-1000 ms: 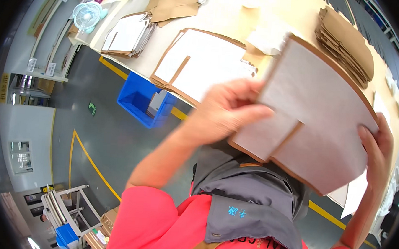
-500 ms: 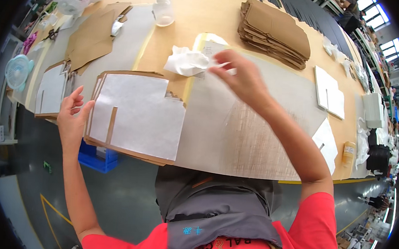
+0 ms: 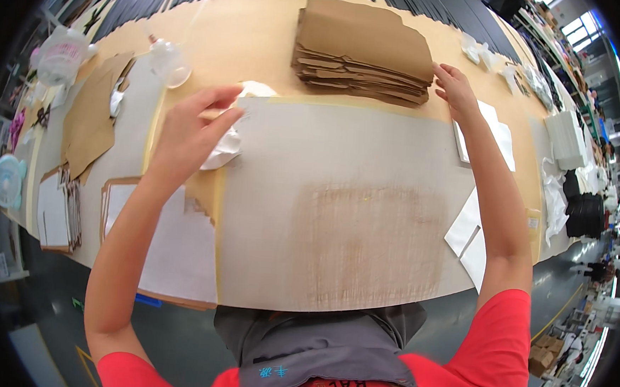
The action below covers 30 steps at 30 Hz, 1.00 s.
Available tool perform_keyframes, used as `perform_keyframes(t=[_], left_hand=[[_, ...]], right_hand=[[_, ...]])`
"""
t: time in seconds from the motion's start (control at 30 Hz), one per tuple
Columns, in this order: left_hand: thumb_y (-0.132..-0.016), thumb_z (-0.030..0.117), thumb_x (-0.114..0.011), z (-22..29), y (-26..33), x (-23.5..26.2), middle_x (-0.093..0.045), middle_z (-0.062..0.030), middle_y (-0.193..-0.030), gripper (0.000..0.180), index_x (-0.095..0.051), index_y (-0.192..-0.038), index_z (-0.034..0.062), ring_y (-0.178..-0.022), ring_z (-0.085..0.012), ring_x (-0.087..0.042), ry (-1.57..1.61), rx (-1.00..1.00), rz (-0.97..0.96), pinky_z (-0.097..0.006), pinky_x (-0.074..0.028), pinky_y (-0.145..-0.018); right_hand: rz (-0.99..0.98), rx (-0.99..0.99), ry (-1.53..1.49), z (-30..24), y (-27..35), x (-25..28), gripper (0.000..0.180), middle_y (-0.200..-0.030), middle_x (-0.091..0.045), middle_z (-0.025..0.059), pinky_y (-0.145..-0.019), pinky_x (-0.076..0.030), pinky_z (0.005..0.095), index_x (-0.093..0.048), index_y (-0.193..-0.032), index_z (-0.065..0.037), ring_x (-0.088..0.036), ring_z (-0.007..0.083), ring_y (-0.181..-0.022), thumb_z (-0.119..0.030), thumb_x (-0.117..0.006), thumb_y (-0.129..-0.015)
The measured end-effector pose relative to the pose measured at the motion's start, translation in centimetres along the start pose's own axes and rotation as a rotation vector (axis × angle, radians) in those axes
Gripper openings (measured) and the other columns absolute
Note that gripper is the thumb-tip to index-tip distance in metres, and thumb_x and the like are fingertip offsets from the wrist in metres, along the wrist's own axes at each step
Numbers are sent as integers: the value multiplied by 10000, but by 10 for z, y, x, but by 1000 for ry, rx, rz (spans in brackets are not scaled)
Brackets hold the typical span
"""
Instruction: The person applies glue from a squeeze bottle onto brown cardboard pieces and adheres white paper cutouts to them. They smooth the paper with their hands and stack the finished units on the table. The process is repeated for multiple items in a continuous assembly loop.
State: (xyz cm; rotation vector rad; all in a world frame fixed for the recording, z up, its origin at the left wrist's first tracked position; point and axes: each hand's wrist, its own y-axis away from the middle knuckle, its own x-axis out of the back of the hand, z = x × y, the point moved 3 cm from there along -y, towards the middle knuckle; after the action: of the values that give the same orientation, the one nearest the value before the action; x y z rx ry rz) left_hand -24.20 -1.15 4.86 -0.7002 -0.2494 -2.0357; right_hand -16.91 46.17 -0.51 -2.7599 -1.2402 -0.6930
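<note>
The left hand [image 3: 190,126], no longer at the surface [image 3: 365,218] edge, pinches a white rag [image 3: 224,146]; the right hand [image 3: 457,85], fingers apart, seemingly touches the brown stack [image 3: 361,51].

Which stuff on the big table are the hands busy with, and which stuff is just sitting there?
Busy with:
left hand on a white cloth
right hand touching the stack of brown cardboard sheets
grey mat in front of the person

Just sitting there:
plastic bottle
small fan
white sheets on the right
loose brown paper on the left
</note>
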Motion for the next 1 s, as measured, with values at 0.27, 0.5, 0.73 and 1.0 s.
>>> perform_keyframes(t=[0.27, 0.5, 0.73, 1.0], left_hand=[[-896, 301, -727, -6, -128, -105, -521, -216, -1419, 722, -428, -1472, -15, -1313, -344, -517, -350, -338, 209, -420, -422, -1099], [-900, 266, -693, -14, -149, -121, -514, -196, -1427, 773, -345, -1545, 19, -1190, -291, -583, -351, -158, 106, -378, -462, -1028], [-903, 287, -681, -15, -150, -120, -531, -156, -1420, 779, -334, -1567, 75, -1047, -235, -594, -424, -121, 110, -354, -480, -965], [-901, 282, -676, -15, -151, -121, -531, -137, -1421, 778, -332, -1572, 90, -1019, -233, -583, -447, -80, 99, -354, -477, -964]], right_hand=[[-207, -105, -145, 7, -17, -7, 468, -1071, -652, 67, -911, -502, 315, -648, -1162, 18, -596, 141, -969, -395, -699, -947], [-212, -192, -130, 5, -22, -2, 447, -794, -599, -33, -756, -526, 219, -668, -898, -104, -567, 70, -746, -505, -838, -797], [-201, -222, -111, 8, -43, 1, 459, -839, -652, -11, -749, -514, 205, -690, -935, -113, -602, 69, -776, -515, -847, -777], [-203, -234, -287, 11, -56, 2, 581, -1003, -666, 75, -824, -572, 271, -647, -1136, -16, -647, 141, -902, -424, -865, -785]])
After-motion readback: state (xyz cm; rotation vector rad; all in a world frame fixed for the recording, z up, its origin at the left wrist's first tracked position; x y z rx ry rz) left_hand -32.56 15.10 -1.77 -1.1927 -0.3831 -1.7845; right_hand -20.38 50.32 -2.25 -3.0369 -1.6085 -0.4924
